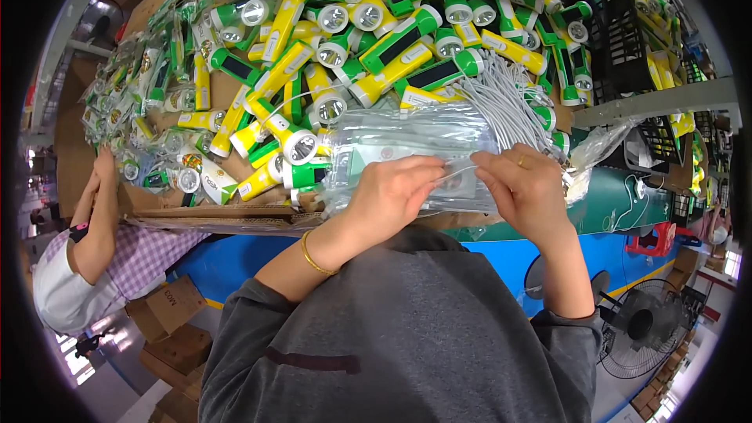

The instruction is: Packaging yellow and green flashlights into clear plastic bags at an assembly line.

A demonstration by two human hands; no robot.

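Right in front of me lies a stack of clear plastic bags [368,129] with pale printed sheets showing through. My left hand [395,192], with a gold bracelet at its wrist, pinches the edge of a clear plastic bag [458,166]. On the other side of that edge, the fingertips of my right hand [529,188] pinch it too, and a ring sits on one finger. Just beyond my right hand is a bundle of thin white cables [505,98]. A yellow and green flashlight [294,141] lies near my left hand, lens toward me.
A large heap of yellow and green flashlights [392,63] covers the table, many bagged at the left. Another person's arm [98,215] reaches in from the left. Black crates [627,39] stand at the right, above a floor fan [642,325] and red stool [654,241].
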